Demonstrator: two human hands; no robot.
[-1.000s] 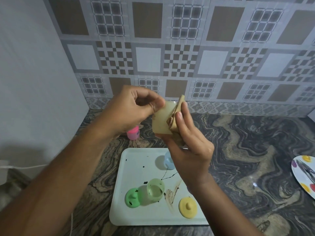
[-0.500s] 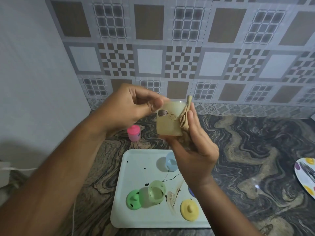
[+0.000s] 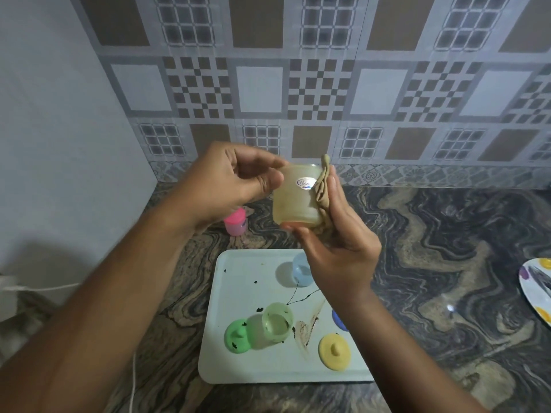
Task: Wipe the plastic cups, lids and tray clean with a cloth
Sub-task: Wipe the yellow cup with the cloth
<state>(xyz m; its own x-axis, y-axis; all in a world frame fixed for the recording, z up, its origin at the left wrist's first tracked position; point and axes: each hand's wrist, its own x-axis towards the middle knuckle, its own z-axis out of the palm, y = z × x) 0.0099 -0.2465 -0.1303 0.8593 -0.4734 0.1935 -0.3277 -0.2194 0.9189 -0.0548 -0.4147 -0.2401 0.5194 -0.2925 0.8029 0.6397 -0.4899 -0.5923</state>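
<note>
At the centre of the frame, above the far edge of the tray (image 3: 238, 296), a pale yellow translucent cup (image 3: 293, 204) is held in the air between both hands, upright or nearly so, with an oval label facing the camera. The left hand (image 3: 223, 186) enters from the lower left; its fingers (image 3: 264, 186) are curled, and the thumb and fingertips meet the cup's upper left wall near the rim. The right hand (image 3: 340, 248) enters from the lower right; its thumb lies under the cup's base, and its fingers (image 3: 336, 193) are close together and nearly straight, pinching a bunched tan cloth (image 3: 322, 186) against the cup's right wall. One end of the cloth stands up above the rim. The white tray lies on the dark marbled surface (image 3: 447, 248) in the lower centre of the frame and carries dark spots, a thin dark line and a brown smear. On the tray, a green cup (image 3: 277, 321) lies on its side with its mouth toward the camera, just beside a green lid (image 3: 237, 336). A yellow lid (image 3: 334, 350) lies near the tray's lower right corner. A blue cup (image 3: 299, 269) and a blue lid (image 3: 338, 320) are partly hidden by the right forearm. A pink cup (image 3: 235, 222) stands on the surface beyond the tray, below the left hand. A spotted plate (image 3: 536, 290) is cut off at the right edge of the frame.
</note>
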